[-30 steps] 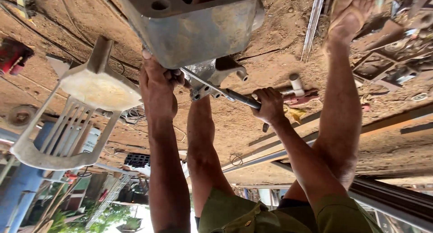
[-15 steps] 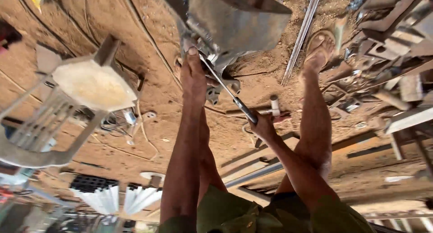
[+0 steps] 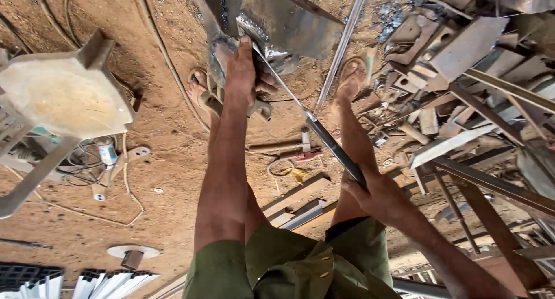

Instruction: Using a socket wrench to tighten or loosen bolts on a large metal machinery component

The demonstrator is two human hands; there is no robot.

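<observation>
Over the dirt floor [image 3: 173, 131]: my left hand [image 3: 243, 67] presses flat, fingers together, on the metal housing [image 3: 283, 21]; right hand [image 3: 376, 195] fingers clamped round the long tool [image 3: 312, 122].

My left hand [image 3: 243, 70] reaches far out, arm straight, palm pressed flat; my right hand [image 3: 376, 198] sits closer in, fingers apparently clenched tight.

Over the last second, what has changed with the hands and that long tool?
The view tipped further down, so both sandalled feet now show. The left hand slid from the side of the grey metal part to lie flat over its lower end. The right hand still grips the long rod, now angled more steeply. The white plastic chair and scrap metal pile stayed put.
</observation>
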